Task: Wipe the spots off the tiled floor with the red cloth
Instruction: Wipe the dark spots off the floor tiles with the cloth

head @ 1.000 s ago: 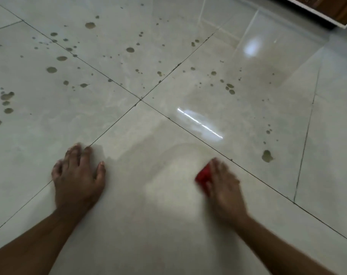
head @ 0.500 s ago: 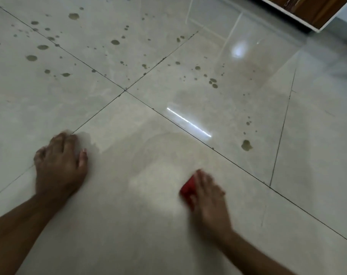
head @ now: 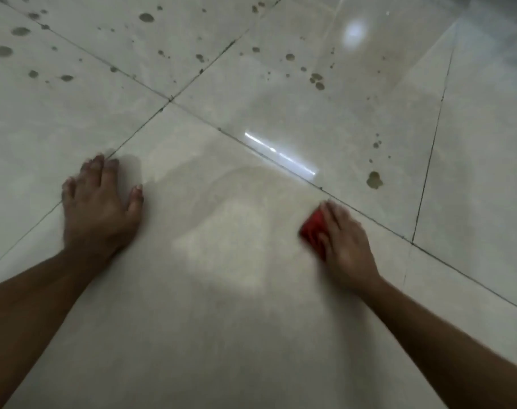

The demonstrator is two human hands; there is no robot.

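Right hand [head: 344,243] presses the cloth [head: 311,228] flat mid-wipe; left hand [head: 99,202] braces, splayed, empty. Next, I'd judge: reach across the grout to that big spot [head: 373,180].

Two bare hands rest on the tiled floor [head: 221,335]: the left hand [head: 99,211] and the right hand [head: 344,246]. One red cloth [head: 313,228]. Dozens of brown spots [head: 374,180], too many to count exactly, dot the far tiles.
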